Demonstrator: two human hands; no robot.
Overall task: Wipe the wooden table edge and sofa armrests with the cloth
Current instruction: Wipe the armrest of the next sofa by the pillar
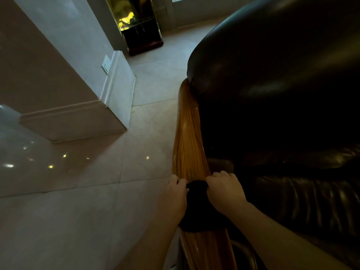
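Observation:
A glossy wooden armrest (190, 137) runs away from me along the left side of a dark leather sofa (282, 94). A black cloth (198, 207) lies draped over the armrest near me. My left hand (175, 193) grips the cloth on its left side, fingers curled over the far edge. On the right side, my right hand (226, 190) holds the same cloth, knuckles up. Both forearms reach in from the bottom of the view. More of the armrest (206, 248) shows below the cloth.
Pale polished floor tiles (97, 191) spread to the left of the sofa. A wall corner with a skirting board (109, 117) juts out at the left. A dark cabinet (142, 38) stands at the far end of the room.

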